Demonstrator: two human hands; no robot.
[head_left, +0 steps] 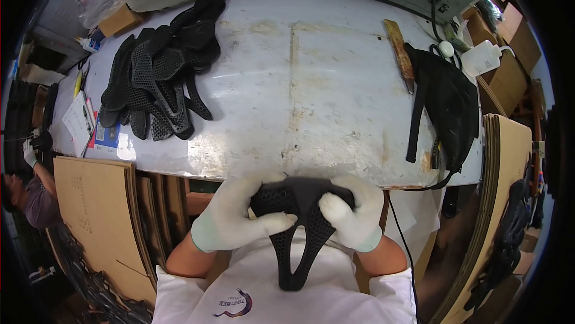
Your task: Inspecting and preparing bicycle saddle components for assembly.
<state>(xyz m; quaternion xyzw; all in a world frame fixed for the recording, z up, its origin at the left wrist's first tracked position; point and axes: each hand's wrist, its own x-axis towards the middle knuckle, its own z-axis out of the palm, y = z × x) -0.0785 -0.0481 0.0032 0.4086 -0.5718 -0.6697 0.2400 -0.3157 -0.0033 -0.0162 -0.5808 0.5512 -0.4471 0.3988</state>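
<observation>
Below our scuffed white table (311, 84), we grip a black mesh saddle piece (297, 222) close to our chest, left hand (230, 219) and right hand (354, 210) (both gloved) clamped around it; similar pieces (162, 66) lie piled far left.

White knit gloves (230, 219), white short-sleeved shirt (269, 294)

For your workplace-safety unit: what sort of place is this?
Likely a small workshop or factory bench: a worn table, a pile of black mesh parts, stacked cardboard, and gloved hands holding one part.
</observation>
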